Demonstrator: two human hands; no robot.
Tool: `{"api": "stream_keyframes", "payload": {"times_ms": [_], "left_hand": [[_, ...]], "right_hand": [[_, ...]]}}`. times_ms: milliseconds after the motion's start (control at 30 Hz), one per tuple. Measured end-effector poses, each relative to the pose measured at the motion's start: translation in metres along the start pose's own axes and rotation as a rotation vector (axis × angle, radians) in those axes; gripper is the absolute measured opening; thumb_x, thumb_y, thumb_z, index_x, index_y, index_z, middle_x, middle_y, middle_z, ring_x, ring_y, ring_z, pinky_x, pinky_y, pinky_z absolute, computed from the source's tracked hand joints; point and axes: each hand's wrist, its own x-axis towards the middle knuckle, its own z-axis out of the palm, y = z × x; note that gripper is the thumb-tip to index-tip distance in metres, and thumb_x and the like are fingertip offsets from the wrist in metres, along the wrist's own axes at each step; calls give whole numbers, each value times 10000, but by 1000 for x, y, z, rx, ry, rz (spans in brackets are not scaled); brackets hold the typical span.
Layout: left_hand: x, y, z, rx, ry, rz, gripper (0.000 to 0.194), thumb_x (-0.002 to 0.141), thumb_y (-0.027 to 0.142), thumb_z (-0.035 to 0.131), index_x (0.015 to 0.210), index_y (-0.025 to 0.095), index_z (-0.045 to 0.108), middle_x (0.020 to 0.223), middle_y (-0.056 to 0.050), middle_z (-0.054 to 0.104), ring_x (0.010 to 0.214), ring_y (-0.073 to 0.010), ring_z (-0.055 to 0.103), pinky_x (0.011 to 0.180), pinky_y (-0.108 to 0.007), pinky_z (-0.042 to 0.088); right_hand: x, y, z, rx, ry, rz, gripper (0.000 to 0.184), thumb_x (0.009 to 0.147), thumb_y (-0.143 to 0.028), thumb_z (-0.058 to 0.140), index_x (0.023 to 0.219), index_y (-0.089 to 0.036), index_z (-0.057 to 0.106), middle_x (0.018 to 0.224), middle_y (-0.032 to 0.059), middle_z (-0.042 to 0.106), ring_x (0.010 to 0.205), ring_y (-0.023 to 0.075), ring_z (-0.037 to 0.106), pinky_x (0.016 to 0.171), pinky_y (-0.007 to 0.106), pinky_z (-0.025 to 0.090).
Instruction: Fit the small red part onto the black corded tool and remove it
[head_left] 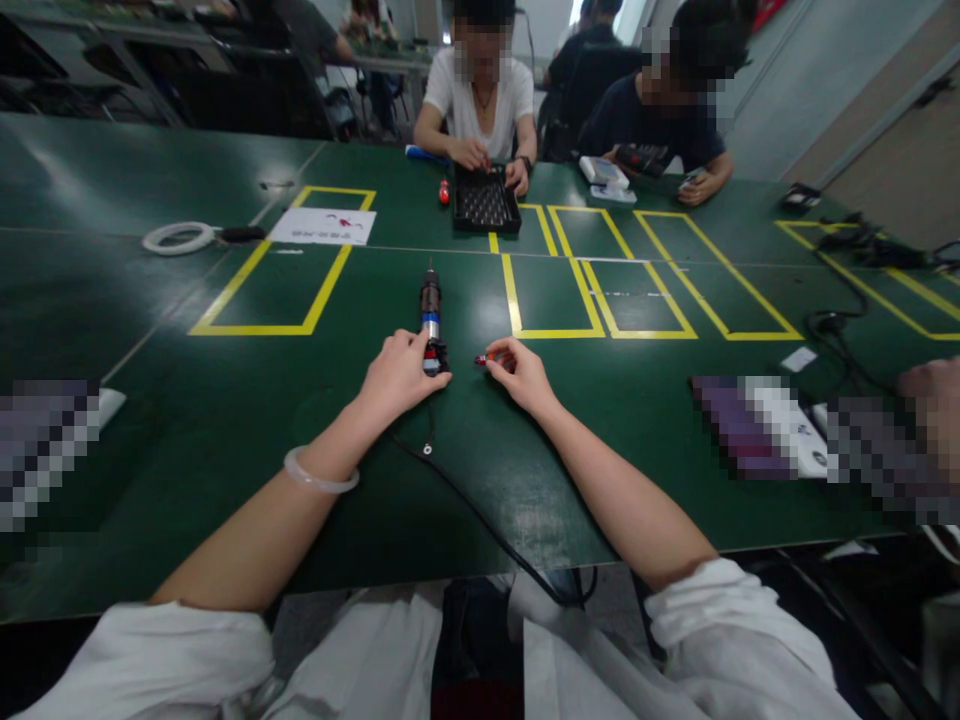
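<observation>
My left hand (396, 372) is wrapped round the rear of a slim power tool (430, 298) on the green table. The tool has a dark front end with a thin bit pointing away from me, and a blue and silver band in its middle. Just to its right, my right hand (523, 374) pinches a small red and orange piece (481, 359), too small to name. That piece is apart from the tool. A black cord (480, 512) runs from near my left hand over the table's front edge. A small ring-shaped terminal (427, 450) lies below the tool.
Yellow tape outlines (559, 333) mark the green table (247, 440). Opposite, a person's hands work over a black tray (487, 222), beside a red screwdriver (444, 191). A white paper (322, 226) and a coiled white cable (178, 238) lie left; dark cables (831, 322) lie right.
</observation>
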Motion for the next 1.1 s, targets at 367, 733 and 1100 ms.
{"api": "stream_keyframes", "payload": {"times_ms": [367,733,1100], "left_hand": [[-4,40,13,-55,7,98,722,791,494,633,1411,159,476,1176,-171,549,1062,-343,527,857,-436,474],[-7,37,19,-15,40,100,730,832,530,584,1451,170,440,1203,-141,549,1057,-307,540,890,-408,458],[-11,40,20,-58,18,38,773,833,544,579,1495,193,388,1326,-154,491,1158,-316,518,901,-399,485]], "right_hand": [[-1,-4,0,-13,22,-16,186,778,-278,609,940,-202,559,853,11,638,664,133,550,638,274,442],[-2,0,2,-17,-39,-35,142,799,-299,666,869,-185,619,797,0,636,685,128,560,655,258,433],[-4,-3,1,-64,31,-56,219,895,-291,553,868,-171,735,805,37,689,705,146,594,667,272,445]]}}
